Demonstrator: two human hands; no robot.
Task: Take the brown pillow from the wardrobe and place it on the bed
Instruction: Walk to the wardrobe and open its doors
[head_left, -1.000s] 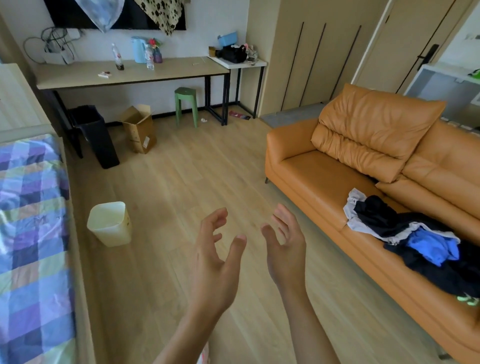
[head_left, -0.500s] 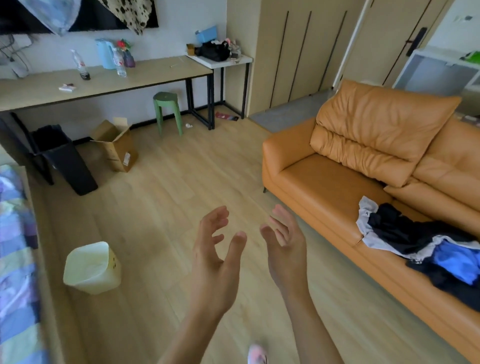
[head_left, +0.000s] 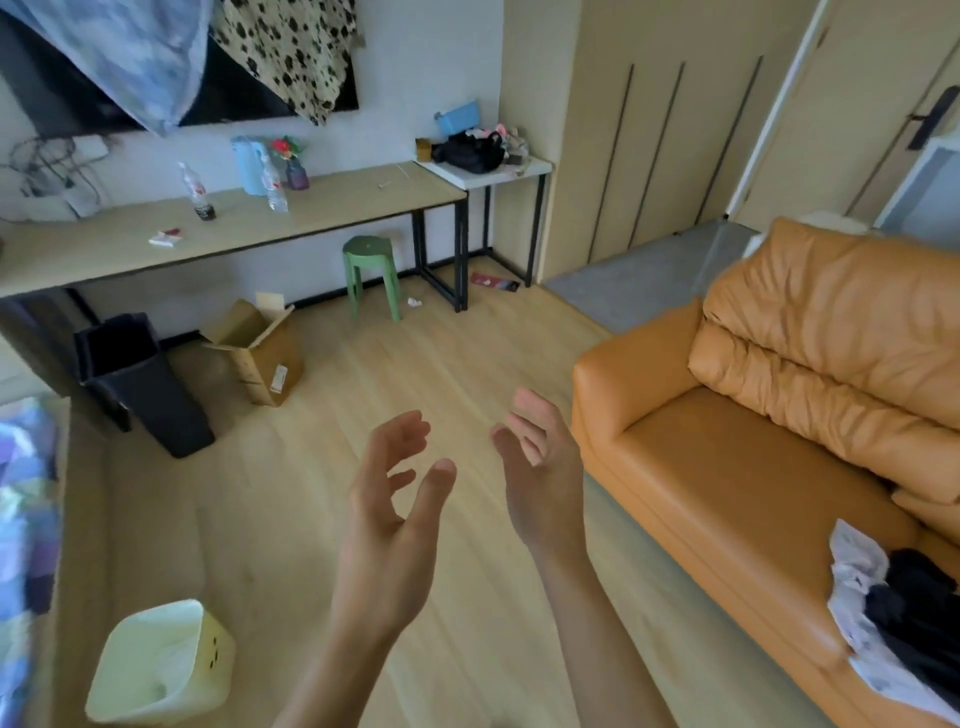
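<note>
Both hands were empty here, the left hand (head_left: 387, 512) and right hand (head_left: 540, 486) held out in front with fingers loosely spread, palms half facing each other, gripping nothing. No brown pillow anywhere in view, so I'd guess it was shut away behind the wardrobe (head_left: 660, 140) doors at the far wall, which all looked closed. The bed (head_left: 26, 519) was just a sliver of checked blanket at the left edge of the shot, well apart from the wardrobe. So the step in hand looked like the walk over, nothing picked up yet. If it were me I'd keep to the open strip of floor (head_left: 441, 374) between the sofa (head_left: 753, 467) arm and the cardboard box (head_left: 260, 358), since the pale bin (head_left: 161, 665) and the black bin (head_left: 140, 379) sat off to the left anyway. Then pull a door open with one hand and keep the other free, because a pillow is soft and bulky and wants both hands under it rather than a pinch at one corner.
</note>
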